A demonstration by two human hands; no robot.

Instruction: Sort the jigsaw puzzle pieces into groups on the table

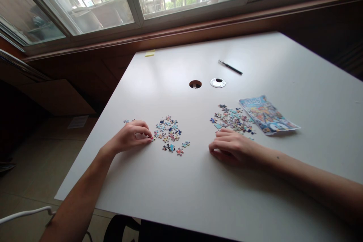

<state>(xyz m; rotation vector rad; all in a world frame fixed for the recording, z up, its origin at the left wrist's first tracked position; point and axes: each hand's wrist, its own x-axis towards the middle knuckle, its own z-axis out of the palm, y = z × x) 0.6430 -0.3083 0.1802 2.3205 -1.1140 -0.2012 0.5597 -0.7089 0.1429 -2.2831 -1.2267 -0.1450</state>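
Observation:
My left hand [132,136] rests on the white table [170,189], its thumb and forefinger closed on a small reddish puzzle piece [152,137]. Just right of those fingertips lies a loose cluster of puzzle pieces [168,128], with a few more pieces [179,151] below it. My right hand [227,144] lies on the table with curled fingers, at the lower edge of a denser pile of pieces [234,118]; whether anything is under its fingers is hidden. A colourful printed sheet [268,115] lies beside that pile on the right.
Beyond the pieces are a round hole [195,84], a silvery ring-shaped cover [217,82] and a black pen [230,67]. Yellow paper [150,53] sits at the far left corner. Several pieces [129,121] lie behind my left hand. Windows stand behind the table.

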